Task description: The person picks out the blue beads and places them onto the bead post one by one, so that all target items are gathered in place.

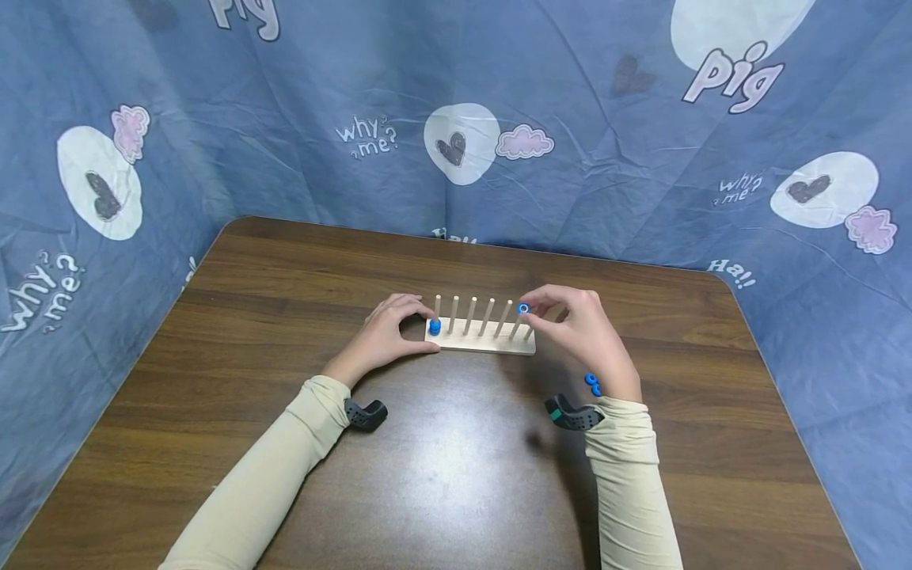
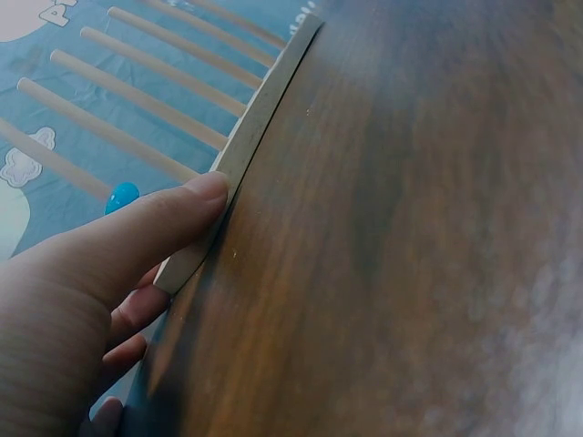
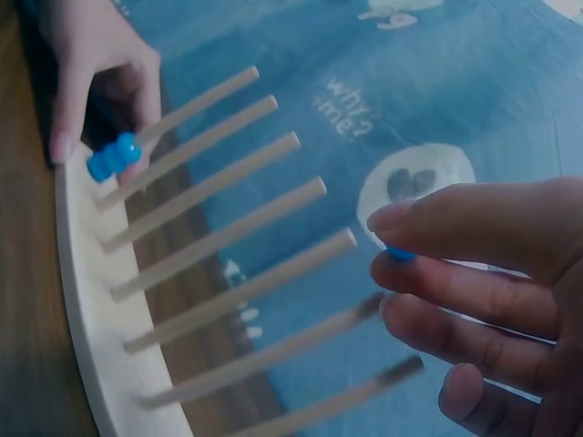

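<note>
A pale wooden peg board (image 1: 479, 343) with a row of several upright pegs stands on the table. My left hand (image 1: 381, 331) grips its left end, thumb (image 2: 208, 187) on the front edge and fingers behind. Round the leftmost peg sits a short stack of blue beads (image 3: 114, 158). Over the board's right end, my right hand (image 1: 586, 328) pinches one blue bead (image 1: 524, 308) between thumb and fingertips, its hole showing in the head view. That bead is apart from the peg tips in the right wrist view, mostly hidden by the fingers (image 3: 483, 218).
Two loose blue beads (image 1: 591, 380) lie on the brown wooden table (image 1: 456, 459), beside the right wrist. A dark band (image 1: 572, 415) is worn on each wrist. Behind the table's far edge hangs a blue patterned cloth (image 1: 299, 158).
</note>
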The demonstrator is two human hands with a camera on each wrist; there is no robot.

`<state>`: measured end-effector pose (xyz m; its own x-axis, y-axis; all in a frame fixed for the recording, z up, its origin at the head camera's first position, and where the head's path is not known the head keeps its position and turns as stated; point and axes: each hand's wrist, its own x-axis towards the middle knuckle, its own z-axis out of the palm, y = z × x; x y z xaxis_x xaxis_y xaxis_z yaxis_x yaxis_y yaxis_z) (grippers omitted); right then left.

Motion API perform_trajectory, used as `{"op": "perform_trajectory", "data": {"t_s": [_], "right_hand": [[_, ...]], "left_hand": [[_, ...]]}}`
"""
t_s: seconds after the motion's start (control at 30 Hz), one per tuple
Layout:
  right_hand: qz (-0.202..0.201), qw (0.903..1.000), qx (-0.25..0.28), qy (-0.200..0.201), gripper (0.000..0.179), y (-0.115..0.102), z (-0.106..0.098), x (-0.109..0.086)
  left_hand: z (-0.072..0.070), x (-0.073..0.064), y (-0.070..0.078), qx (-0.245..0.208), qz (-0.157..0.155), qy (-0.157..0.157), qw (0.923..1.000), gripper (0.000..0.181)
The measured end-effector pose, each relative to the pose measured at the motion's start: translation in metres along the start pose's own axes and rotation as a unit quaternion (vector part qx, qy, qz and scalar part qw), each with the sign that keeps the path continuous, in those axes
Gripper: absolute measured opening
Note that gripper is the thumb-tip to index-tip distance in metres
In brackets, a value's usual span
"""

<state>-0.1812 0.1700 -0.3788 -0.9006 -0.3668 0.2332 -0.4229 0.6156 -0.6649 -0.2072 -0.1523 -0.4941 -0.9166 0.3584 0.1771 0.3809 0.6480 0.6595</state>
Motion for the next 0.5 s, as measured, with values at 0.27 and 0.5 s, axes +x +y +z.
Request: {"op": "perform_trajectory", "data": {"t_s": [0.27, 0.5], "right_hand": [[0.0, 0.9994, 0.032, -0.011, 0.014, -0.01, 0.011, 0.009], [-0.008, 0.9992, 0.036, -0.013, 0.014, -0.016, 0.021, 0.016]], "left_hand": [[-0.001, 0.0, 0.001, 0.001, 0.001, 0.0, 1.0, 0.053], [-0.001, 0.0, 0.001, 0.002, 0.002, -0.001, 1.0, 0.053]]}}
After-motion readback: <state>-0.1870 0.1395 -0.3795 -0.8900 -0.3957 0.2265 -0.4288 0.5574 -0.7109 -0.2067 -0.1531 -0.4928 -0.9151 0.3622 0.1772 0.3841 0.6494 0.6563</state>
